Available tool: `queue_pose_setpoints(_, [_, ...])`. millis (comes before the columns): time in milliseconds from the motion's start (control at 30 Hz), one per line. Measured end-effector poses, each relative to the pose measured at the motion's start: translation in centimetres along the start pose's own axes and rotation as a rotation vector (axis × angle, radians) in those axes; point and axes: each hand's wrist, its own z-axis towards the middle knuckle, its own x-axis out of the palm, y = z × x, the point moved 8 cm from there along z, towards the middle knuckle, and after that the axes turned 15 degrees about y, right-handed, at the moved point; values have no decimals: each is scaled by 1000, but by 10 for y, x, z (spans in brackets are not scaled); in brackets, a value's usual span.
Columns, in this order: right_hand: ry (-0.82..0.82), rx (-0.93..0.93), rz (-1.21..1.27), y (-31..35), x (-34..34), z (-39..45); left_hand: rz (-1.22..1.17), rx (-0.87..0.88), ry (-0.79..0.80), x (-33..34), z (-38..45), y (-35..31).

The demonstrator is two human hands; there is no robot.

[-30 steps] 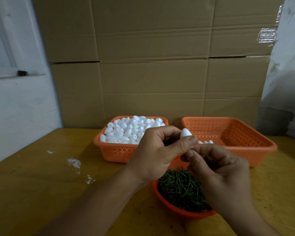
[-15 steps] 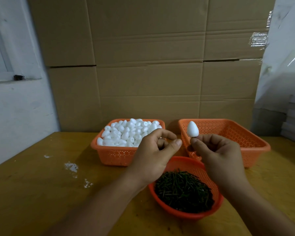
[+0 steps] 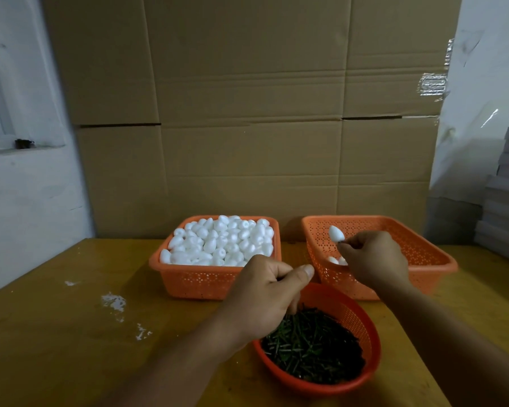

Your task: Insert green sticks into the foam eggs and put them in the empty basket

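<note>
The right hand (image 3: 375, 257) pinches a stick carrying a foam egg (image 3: 336, 233) over the right basket (image 3: 423, 259), where a few eggs lie. The left hand (image 3: 265, 298), fingers loosely curled and holding nothing visible, hangs over the bowl of green sticks (image 3: 315, 348) on the worktop (image 3: 56, 333).

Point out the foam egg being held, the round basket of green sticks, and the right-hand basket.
held foam egg (image 3: 336, 233), head view, middle of its white body
round basket of green sticks (image 3: 371, 339), head view, right rim
right-hand basket (image 3: 423, 245), head view, bare inner wall
</note>
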Motion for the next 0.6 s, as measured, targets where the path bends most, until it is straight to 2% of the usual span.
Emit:
queue_pose_setpoints(100, [35,128,-194,-12,2,17,9,2,5,1,-1,-2])
queue_pose_setpoints(200, [78,225,-284,-20,6,28,9,1,18,2,-1,-3])
queue_pose_setpoints(600, [187,336,-342,-25,18,39,26,-10,59,6,0,6])
